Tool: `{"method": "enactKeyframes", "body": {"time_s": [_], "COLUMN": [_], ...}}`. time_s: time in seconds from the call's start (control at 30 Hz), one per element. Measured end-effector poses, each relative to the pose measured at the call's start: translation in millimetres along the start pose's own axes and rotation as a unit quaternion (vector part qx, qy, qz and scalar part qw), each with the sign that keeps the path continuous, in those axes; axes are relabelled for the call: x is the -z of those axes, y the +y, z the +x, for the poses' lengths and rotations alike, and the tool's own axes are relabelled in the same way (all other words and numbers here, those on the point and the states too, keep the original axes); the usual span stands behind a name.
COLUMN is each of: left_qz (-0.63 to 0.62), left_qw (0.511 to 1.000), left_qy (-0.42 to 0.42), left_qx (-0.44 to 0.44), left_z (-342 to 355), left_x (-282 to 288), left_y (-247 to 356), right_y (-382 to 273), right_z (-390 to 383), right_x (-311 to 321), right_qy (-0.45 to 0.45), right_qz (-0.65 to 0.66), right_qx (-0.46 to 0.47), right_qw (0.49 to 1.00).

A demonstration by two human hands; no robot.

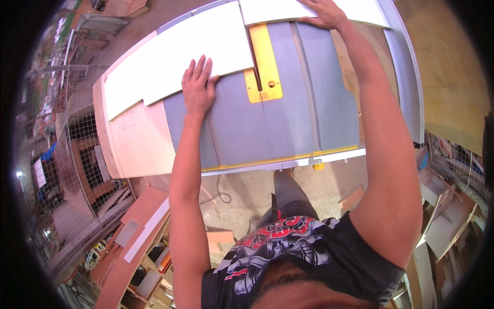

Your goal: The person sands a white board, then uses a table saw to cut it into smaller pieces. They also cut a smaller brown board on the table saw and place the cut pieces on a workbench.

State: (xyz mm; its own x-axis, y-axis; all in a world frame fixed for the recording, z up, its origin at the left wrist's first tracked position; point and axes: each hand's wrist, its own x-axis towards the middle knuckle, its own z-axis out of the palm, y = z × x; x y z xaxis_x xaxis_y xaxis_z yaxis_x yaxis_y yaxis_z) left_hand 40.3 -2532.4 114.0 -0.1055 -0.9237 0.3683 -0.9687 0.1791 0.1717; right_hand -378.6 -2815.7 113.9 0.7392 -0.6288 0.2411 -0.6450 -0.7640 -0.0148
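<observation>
My left hand [198,90] lies with fingers spread over the front edge of a large white board [170,56], which rests on a grey table saw [226,123]. My right hand [325,15] is stretched out on the front edge of another white board [278,9] at the far side, right of the cut line. Between the boards and my right arm shows a yellow insert plate [266,51] with a dark slot, partly covered by the left board. A pale wooden side panel [141,147] extends the table at the left, and a metal fence rail [401,77] runs along its right.
A yellow scale rail [242,165] runs along the near edge. Wire mesh [87,149] stands at the left. Offcuts and boards [144,226] are piled lower left and lower right [442,221]. A plywood sheet [447,62] is at the right. A cable lies on the floor.
</observation>
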Motion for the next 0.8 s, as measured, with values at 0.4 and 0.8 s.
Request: {"method": "enactKeyframes", "body": {"time_s": [0.4,0.8], "left_qz": [0.012,0.049], "left_qw": [1.0,0.998], "left_qy": [-0.003,-0.017], "left_qx": [0.009,0.04], "left_z": [0,1], "left_x": [3,12], "left_y": [6,2], "right_y": [19,29], "right_z": [23,15], "right_x": [-2,-18], "right_qy": [0.007,0.002], "right_qz": [0.001,-0.166], "right_qx": [0.002,-0.025], "right_qw": [1.0,0.986]}}
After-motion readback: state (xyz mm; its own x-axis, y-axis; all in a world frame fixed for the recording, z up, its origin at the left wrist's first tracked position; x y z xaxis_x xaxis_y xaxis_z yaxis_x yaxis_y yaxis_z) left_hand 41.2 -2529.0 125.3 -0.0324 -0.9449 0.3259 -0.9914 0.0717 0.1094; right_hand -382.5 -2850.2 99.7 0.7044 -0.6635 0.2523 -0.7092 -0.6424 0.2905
